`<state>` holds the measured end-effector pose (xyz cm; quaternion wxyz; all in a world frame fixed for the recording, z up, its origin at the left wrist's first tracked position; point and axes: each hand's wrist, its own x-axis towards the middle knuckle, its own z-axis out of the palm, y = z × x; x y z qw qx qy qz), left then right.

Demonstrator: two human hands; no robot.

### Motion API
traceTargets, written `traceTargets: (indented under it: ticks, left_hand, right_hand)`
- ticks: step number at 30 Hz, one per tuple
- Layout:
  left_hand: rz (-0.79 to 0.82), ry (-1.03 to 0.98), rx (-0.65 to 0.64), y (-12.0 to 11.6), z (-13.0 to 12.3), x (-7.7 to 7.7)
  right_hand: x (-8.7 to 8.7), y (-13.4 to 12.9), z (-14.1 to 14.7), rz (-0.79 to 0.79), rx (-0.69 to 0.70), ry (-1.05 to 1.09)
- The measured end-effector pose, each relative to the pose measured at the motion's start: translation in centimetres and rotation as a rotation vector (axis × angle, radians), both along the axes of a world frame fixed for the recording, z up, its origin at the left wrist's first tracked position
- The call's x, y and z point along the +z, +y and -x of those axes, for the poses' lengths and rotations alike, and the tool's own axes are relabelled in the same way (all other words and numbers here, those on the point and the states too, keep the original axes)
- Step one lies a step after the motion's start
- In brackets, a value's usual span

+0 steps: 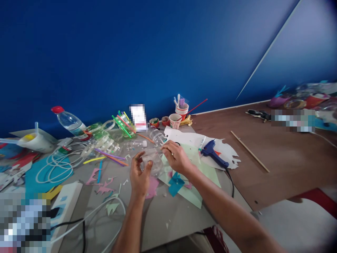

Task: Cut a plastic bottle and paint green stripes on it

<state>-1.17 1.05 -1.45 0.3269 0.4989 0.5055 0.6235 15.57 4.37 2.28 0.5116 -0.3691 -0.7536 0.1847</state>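
In the head view, the left hand point(139, 177) is wrapped round a clear plastic container point(156, 163), thumb on the near side, held over the grey tabletop point(158, 228) in the middle of the scene. The right hand point(177, 157) is at the container's 2 o'clock, near its upper edge, thumb and fingers drawn together; I cannot tell whether they grip anything. The two hands are apart, with the container between them.

Taking the container as the clock's centre, a blue hot glue gun point(213, 154) lies at 3 o'clock on white cut paper point(231, 154), and a wooden stick point(250, 151) is farther out the same way. At 4 o'clock is a folded blue paper piece point(176, 183) on light green paper point(193, 201); at 6 o'clock, a pink paper scrap point(152, 188). A white power strip point(68, 196) is at 8 o'clock, a coiled white cable point(42, 172) at 9, a tilted red-capped water bottle point(70, 123) near 10, and stacked paper cups point(182, 111) at 1, before the blue wall point(158, 45)
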Motion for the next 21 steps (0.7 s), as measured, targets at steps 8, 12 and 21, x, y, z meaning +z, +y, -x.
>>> traceTargets:
  ticks: [8, 12, 21]
  left_hand:
    - [0.052, -0.155, -0.099, -0.2, -0.6, 0.8]
    - [0.108, -0.298, -0.132, -0.2, -0.8, 0.8]
    - [0.155, -0.509, -0.191, 0.3, -0.4, 0.0]
  right_hand:
    - [0.2, 0.3, 0.2, 0.431, 0.253, 0.187]
    - [0.1, 0.7, 0.1, 0.656, 0.307, 0.362]
    - [0.2, 1.5, -0.4, 0.841, 0.309, 0.913]
